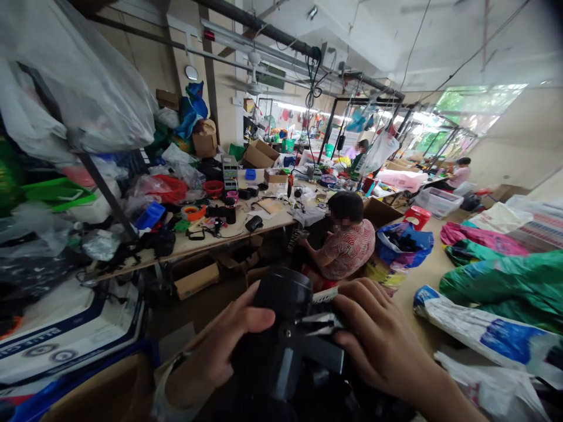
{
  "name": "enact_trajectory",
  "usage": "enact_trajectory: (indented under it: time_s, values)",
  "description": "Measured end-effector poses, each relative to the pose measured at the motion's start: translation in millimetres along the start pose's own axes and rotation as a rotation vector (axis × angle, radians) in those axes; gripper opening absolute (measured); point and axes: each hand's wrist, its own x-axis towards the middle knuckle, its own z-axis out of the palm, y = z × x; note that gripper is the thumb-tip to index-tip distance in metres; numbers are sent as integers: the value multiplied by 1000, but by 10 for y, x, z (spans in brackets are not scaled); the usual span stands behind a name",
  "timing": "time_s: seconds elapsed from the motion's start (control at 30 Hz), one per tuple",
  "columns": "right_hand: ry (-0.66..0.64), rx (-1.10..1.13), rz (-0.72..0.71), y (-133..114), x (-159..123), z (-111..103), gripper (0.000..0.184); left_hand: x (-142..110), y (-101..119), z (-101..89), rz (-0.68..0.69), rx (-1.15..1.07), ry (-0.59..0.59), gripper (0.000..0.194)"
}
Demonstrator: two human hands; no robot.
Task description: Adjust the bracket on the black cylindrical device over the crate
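Low in the middle of the view is a black plastic device with a round, cylinder-like head [285, 290] and a small screw on its side. My left hand [233, 331] grips it from the left, thumb pressed against the head. On the other side, my right hand [380, 331] is closed around a pair of metal pliers [321, 321]. Their slim jaws are slightly apart and point left, close to the screw. The handles are hidden under my right fingers. Dark shadow hides the lower part of the device.
A seated person [345, 240] in a patterned top is just ahead. Beyond stands a long workbench [233, 231] cluttered with black parts, baskets and bags. Boxes [65, 346] lie at left. Green sacks [505, 287] and a blue bag [404, 243] are at right.
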Motion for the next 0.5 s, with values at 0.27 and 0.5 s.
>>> enact_trajectory:
  time_s: [0.27,0.5]
  values:
    - [207,61,226,-251,-91,17,17,-27,-269,256,352,-97,515,84]
    - [192,209,308,-522,3,267,16,-134,-372,338,383,10,580,84]
